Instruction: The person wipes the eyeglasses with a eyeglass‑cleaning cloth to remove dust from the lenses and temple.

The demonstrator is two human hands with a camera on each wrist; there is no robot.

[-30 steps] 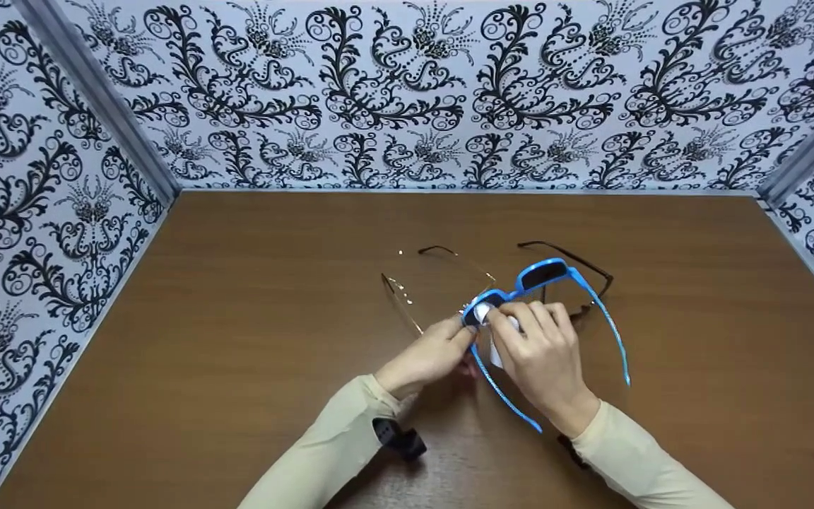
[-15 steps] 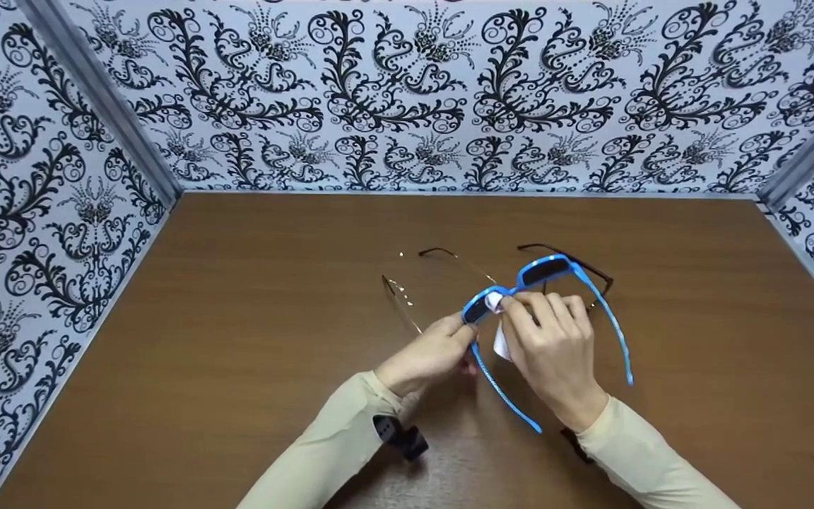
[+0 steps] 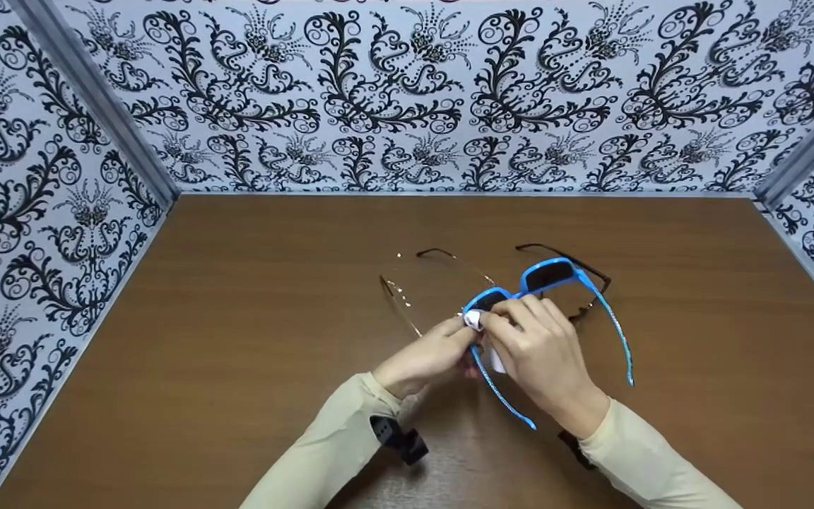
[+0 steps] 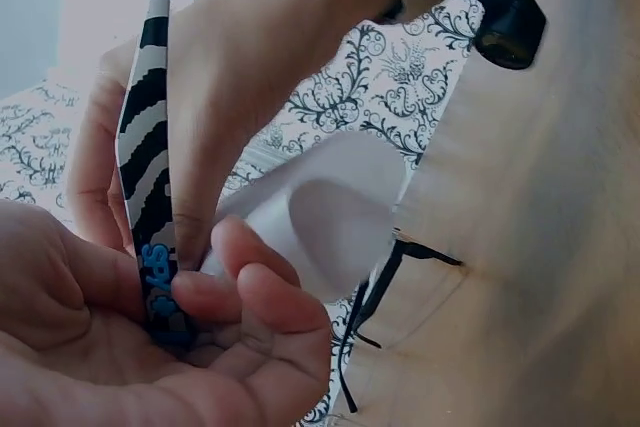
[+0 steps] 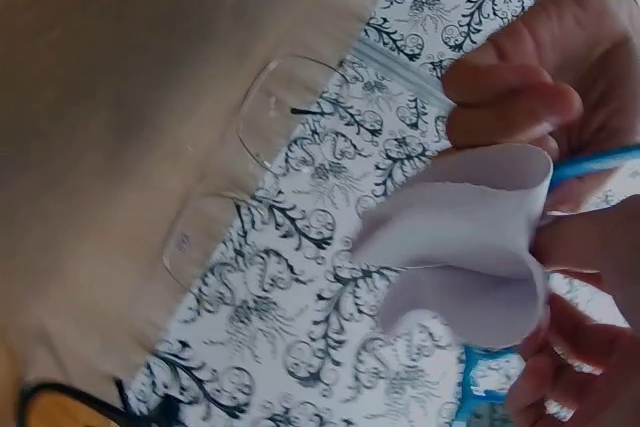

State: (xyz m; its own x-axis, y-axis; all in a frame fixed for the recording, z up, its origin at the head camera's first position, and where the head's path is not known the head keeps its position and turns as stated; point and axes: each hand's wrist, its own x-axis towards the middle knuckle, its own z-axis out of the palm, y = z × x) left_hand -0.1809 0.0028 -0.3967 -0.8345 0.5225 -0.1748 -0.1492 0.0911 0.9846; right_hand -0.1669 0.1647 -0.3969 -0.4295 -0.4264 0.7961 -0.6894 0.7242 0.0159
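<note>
Blue-framed sunglasses with dark lenses are held up over the table, temples unfolded toward the person. My left hand grips them by the left end of the frame. In the left wrist view, its thumb and curled fingers surround the base of a zebra-striped temple with blue lettering. A white cloth is pinched in my right hand and lies against the lower outer part of the left lens, beside the left thumb. Loose folds of the cloth hang below the fingers in the right wrist view.
Thin wire-rimmed glasses lie on the brown table behind the left hand. Dark-framed glasses lie behind the sunglasses, partly hidden by them. A patterned wall closes off the table's back, with another at each side.
The right hand with the cloth first moved right toward the bridge, then back left and down to the left lens's outer edge. The left hand and sunglasses have stayed almost in place.
</note>
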